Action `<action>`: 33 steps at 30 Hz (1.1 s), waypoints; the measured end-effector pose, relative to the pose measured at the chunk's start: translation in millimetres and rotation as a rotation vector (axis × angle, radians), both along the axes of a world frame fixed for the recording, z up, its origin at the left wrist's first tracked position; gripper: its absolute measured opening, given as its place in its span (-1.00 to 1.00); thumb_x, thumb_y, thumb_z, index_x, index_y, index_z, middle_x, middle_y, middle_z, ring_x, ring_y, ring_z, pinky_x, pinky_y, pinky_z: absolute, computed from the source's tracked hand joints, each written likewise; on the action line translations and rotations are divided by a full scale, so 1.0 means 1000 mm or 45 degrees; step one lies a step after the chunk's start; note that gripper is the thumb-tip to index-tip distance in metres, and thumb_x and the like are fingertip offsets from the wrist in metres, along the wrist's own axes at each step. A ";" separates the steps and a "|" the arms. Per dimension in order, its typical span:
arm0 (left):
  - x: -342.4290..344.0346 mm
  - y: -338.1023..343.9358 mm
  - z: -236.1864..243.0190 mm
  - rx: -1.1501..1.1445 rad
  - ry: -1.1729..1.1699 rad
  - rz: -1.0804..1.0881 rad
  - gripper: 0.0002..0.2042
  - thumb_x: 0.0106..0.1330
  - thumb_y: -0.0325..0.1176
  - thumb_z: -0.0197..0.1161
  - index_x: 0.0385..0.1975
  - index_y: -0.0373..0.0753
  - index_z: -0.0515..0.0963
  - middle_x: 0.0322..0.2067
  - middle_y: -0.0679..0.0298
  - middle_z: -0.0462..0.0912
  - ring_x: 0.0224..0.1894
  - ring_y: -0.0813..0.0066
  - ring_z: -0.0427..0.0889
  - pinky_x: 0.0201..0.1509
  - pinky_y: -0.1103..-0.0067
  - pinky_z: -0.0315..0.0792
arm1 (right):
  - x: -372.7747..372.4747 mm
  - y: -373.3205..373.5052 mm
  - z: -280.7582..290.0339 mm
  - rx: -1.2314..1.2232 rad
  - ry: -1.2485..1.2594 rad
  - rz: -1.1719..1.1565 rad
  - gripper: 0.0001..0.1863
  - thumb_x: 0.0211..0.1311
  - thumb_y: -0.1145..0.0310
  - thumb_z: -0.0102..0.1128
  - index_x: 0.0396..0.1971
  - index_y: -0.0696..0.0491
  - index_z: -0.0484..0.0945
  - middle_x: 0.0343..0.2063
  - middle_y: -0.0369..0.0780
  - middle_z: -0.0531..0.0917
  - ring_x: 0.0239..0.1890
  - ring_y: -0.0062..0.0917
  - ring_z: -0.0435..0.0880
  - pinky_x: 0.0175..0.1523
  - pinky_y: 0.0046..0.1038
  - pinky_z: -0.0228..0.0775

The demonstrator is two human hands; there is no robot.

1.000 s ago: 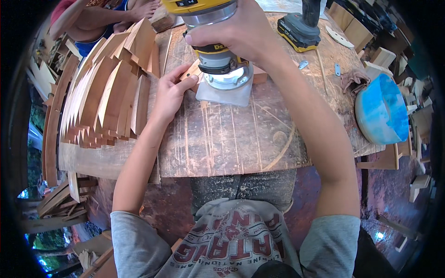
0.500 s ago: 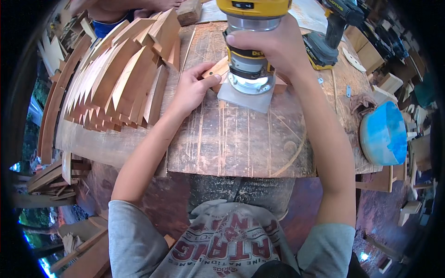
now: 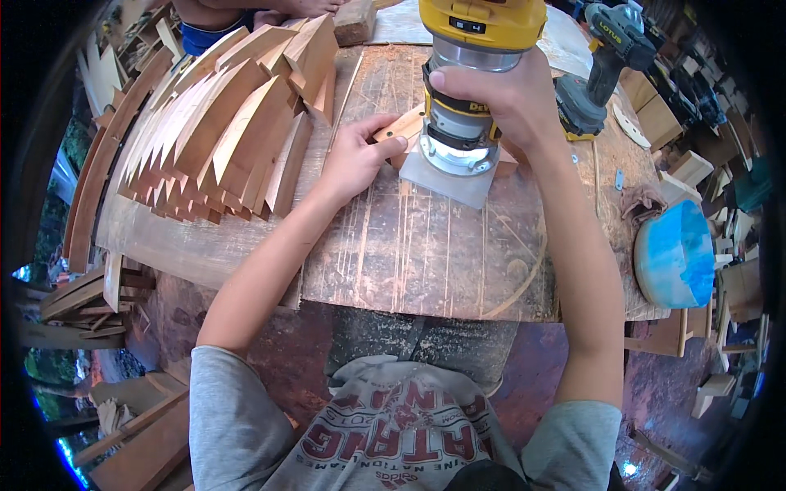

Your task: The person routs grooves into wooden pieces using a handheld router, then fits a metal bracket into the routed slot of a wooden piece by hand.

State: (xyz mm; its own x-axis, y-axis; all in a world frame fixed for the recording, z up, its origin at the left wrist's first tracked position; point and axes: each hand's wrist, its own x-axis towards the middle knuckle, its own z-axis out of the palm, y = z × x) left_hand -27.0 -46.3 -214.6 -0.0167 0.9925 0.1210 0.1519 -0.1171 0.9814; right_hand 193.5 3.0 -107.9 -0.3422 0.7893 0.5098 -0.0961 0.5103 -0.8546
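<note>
My right hand (image 3: 512, 98) is wrapped round the body of a yellow and grey trim router (image 3: 471, 61), which stands upright with its light glowing at the base. Its flat, clear base plate (image 3: 450, 185) rests over a wooden piece (image 3: 404, 125) that has dark holes near its end. Fingers and thumb of my left hand (image 3: 360, 155) pinch that piece at its left end, close beside the router. The router hides most of the wood and the bit.
To the left, many curved wooden pieces (image 3: 221, 123) are stacked on the scratched worktable (image 3: 409, 270). A cordless drill (image 3: 602, 69) stands at the far right, above a blue-and-white tub (image 3: 675, 254) and a crumpled rag (image 3: 643, 200). Another person's bare leg (image 3: 213, 12) shows at the far left.
The whole view has shifted, so everything on the table appears slightly farther right. Both hands keep their grip, and the router stays over the wooden piece with little visible movement.
</note>
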 end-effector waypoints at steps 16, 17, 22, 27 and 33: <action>0.009 -0.007 0.012 0.007 0.098 0.038 -0.55 0.33 -0.37 0.34 0.19 -0.40 0.57 -0.22 0.29 0.72 -0.25 0.62 0.62 -0.07 0.61 0.46 | -0.001 -0.012 0.023 0.075 -0.465 -0.214 -0.59 0.03 0.20 0.45 -0.13 0.11 0.69 -0.27 -0.22 0.77 -0.22 -0.51 0.72 -0.10 -0.44 0.55; 0.008 -0.009 0.013 0.006 0.095 0.036 -0.55 0.34 -0.38 0.33 0.21 -0.39 0.57 -0.21 0.30 0.72 -0.24 0.63 0.61 -0.07 0.62 0.45 | -0.002 -0.012 0.026 -0.071 -0.610 -0.119 -0.63 0.06 0.19 0.42 -0.19 0.11 0.68 -0.33 -0.25 0.76 -0.27 -0.52 0.72 -0.14 -0.41 0.55; 0.006 -0.006 0.014 -0.034 0.059 -0.010 -0.55 0.36 -0.40 0.31 0.23 -0.39 0.55 -0.12 0.29 0.72 -0.16 0.62 0.62 0.01 0.62 0.46 | 0.009 -0.004 0.018 0.295 -0.688 -0.151 -0.45 0.17 -0.17 0.11 -0.35 0.08 0.71 -0.47 -0.14 0.74 -0.41 -0.38 0.70 -0.28 -0.28 0.49; 0.005 -0.003 0.012 -0.044 0.040 -0.003 -0.56 0.37 -0.40 0.31 0.23 -0.39 0.55 -0.10 0.29 0.72 -0.14 0.60 0.62 0.04 0.62 0.46 | 0.004 0.002 0.009 0.303 -0.450 -0.174 -0.53 -0.03 0.03 0.40 -0.23 0.11 0.72 -0.32 -0.18 0.78 -0.25 -0.44 0.75 -0.10 -0.36 0.57; 0.011 -0.011 0.022 -0.047 0.112 0.029 -0.48 0.35 -0.40 0.28 0.30 -0.47 0.45 -0.12 0.27 0.71 -0.11 0.61 0.61 0.08 0.66 0.43 | -0.002 -0.004 0.009 0.083 -0.146 -0.204 -0.27 -0.36 0.02 0.56 -0.09 0.14 0.68 -0.19 -0.14 0.80 -0.12 -0.32 0.79 0.02 -0.36 0.60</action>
